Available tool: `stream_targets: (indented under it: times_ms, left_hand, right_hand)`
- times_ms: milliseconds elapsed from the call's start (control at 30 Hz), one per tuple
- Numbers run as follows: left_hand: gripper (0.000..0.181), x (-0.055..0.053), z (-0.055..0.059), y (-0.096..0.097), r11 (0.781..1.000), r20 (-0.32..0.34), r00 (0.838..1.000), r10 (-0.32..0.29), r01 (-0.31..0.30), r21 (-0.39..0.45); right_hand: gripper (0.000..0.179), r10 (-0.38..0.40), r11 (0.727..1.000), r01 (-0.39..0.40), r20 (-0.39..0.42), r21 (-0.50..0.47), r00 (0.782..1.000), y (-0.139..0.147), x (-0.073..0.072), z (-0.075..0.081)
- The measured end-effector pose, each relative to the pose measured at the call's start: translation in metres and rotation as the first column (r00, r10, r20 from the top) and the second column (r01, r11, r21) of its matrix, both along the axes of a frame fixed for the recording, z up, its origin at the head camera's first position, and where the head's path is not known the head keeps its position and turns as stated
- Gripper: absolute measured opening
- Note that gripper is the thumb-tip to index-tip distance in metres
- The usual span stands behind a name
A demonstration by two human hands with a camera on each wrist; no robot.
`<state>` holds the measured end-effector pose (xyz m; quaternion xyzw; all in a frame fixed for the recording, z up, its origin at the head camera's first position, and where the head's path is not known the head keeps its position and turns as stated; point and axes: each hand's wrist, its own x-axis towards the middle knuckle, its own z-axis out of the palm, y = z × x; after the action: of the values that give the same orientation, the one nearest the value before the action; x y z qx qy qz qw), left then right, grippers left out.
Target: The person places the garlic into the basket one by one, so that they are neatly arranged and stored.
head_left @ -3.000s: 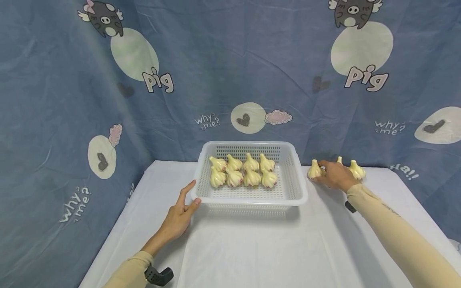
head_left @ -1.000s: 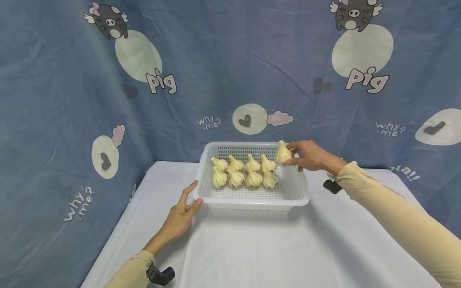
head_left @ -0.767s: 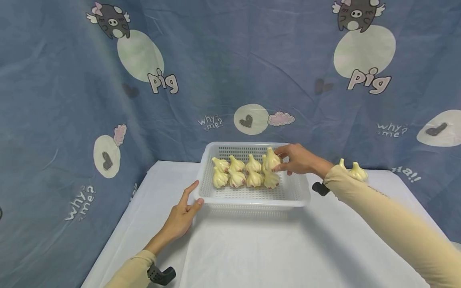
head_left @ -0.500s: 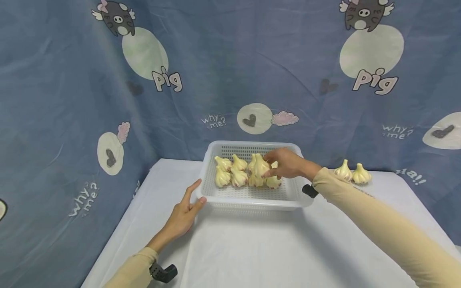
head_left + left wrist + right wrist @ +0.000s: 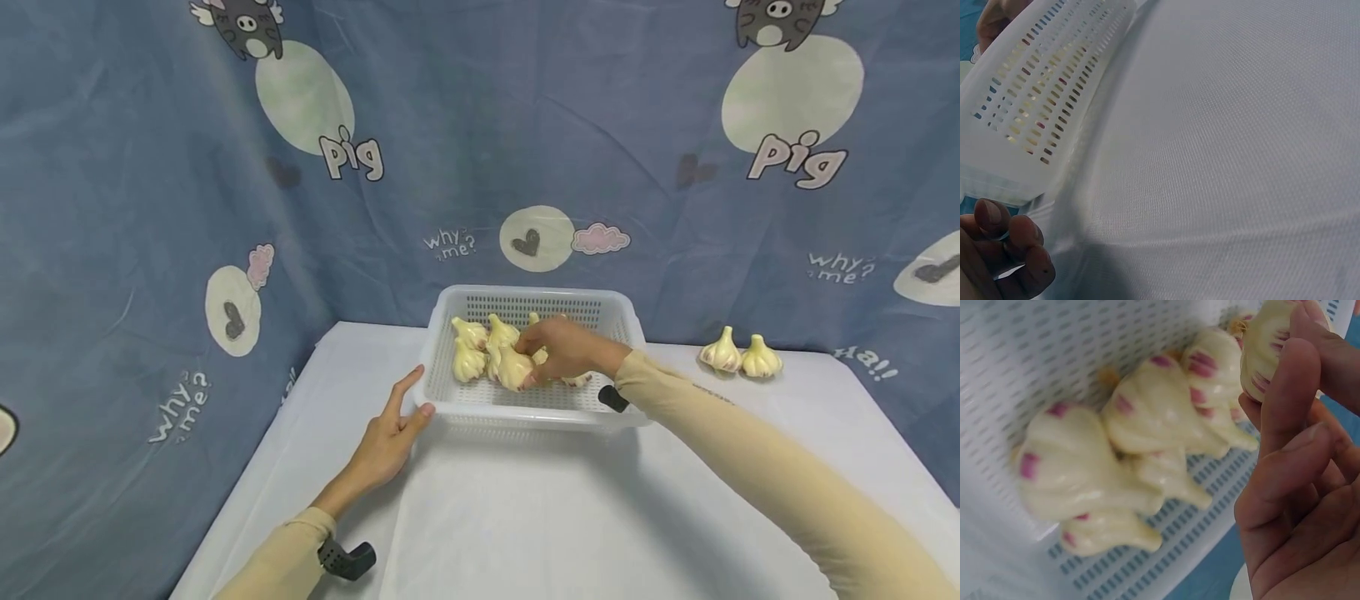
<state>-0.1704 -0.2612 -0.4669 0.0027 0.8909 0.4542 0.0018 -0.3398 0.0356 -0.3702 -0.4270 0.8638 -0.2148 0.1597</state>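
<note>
My right hand [image 5: 566,346] is over the white perforated plastic basket [image 5: 525,414], pinching a garlic bulb [image 5: 513,368] between thumb and fingers. In the right wrist view that bulb [image 5: 1264,353] shows purple streaks at the fingertips, above the other garlic bulbs [image 5: 1072,462]. Several bulbs [image 5: 469,362] lie in the basket's left and middle parts; my right hand hides some. At the basket's front left corner, my left hand [image 5: 386,446] touches the rim with a nearly straight index finger and thumb. The left wrist view shows its other fingers [image 5: 1025,231] loosely bent beside the basket wall.
Two more garlic bulbs [image 5: 722,350] stand on the white-covered table [image 5: 525,517] to the basket's right, near the back edge. A blue printed curtain [image 5: 420,150] hangs behind and to the sides. Each wrist wears a black device [image 5: 347,560].
My right hand took a garlic bulb from the table on the right, carried it left over the basket and lowered it towards the middle. The left hand stays at the corner.
</note>
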Motion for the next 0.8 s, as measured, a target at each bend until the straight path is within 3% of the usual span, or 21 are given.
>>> stream_targets:
  times_ms: [300,567,800]
  left_hand:
    - [0.067,-0.002,0.000,-0.002,1.000,0.008,1.000,0.003,-0.002,-0.011]
    - [0.066,-0.003,0.002,-0.004,1.000,0.008,1.000,-0.003,0.003,-0.009]
    - [0.066,-0.001,0.001,-0.003,1.000,0.020,1.000,-0.010,0.010,-0.012]
  right_hand:
    - [0.039,0.079,0.997,-0.079,0.006,0.005,0.997,-0.029,-0.005,-0.009]
    - [0.048,0.110,0.993,-0.110,0.000,0.054,0.994,-0.049,-0.015,-0.012]
    - [0.047,0.148,0.987,-0.150,0.026,0.053,0.989,-0.064,-0.015,-0.017]
